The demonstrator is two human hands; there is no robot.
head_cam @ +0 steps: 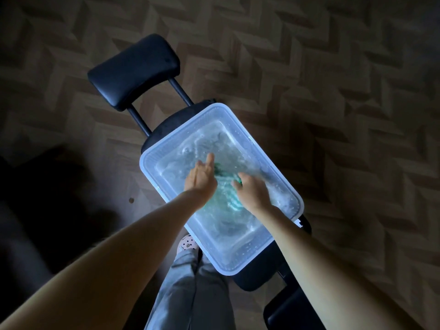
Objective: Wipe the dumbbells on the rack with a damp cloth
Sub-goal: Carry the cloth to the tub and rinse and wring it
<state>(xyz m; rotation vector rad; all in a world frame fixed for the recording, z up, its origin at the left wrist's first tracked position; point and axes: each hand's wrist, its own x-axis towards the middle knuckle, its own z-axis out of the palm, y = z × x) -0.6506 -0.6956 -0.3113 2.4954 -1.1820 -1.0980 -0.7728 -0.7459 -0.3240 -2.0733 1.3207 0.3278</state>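
A clear plastic tub (166, 148) of rippling water rests on a black padded bench. A green cloth (232, 197) lies under the water between my hands, blurred by the ripples. My left hand (201, 178) reaches into the tub with fingers stretched flat, touching the cloth's far end. My right hand (252, 192) is curled over the cloth's near part, fingers dipping into the water. No dumbbells or rack are in view.
The bench's black headrest pad (133, 72) stands on two bars beyond the tub. Brown herringbone floor (333, 91) surrounds the bench. My grey-trousered legs and a pale shoe (188, 244) stand at the tub's near left. A dark shape fills the left edge.
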